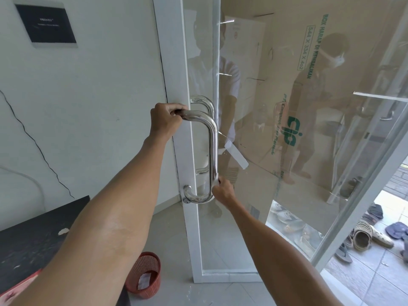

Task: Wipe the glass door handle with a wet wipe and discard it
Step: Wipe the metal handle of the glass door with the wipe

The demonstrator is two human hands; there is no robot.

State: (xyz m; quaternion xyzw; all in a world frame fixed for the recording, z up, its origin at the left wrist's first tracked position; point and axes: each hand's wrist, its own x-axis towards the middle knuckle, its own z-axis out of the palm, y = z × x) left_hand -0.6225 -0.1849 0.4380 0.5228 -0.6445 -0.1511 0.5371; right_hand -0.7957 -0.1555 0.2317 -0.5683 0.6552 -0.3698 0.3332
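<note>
Your readable text: black wall plaque (46, 24) shows "PRESTO", smaller line beneath too blurred to read. Cardboard box (293, 89) behind glass carries green print running sideways: "BOX HARAP DI KEMBALIKAN", "544 X 334 X 402", "cip" logo, partly legible "PT. Compack..." line.

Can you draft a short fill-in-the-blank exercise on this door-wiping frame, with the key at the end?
1. The left hand grips the ____ end of the steel door handle.
2. The right hand presses a white ____ against the handle's lower part.
3. On the floor by the door stands a red ____ with a scrap of paper inside.
4. Beyond the glass door, sandals lie on the ____.

Missing words: top; wet wipe; basket; floor
</note>
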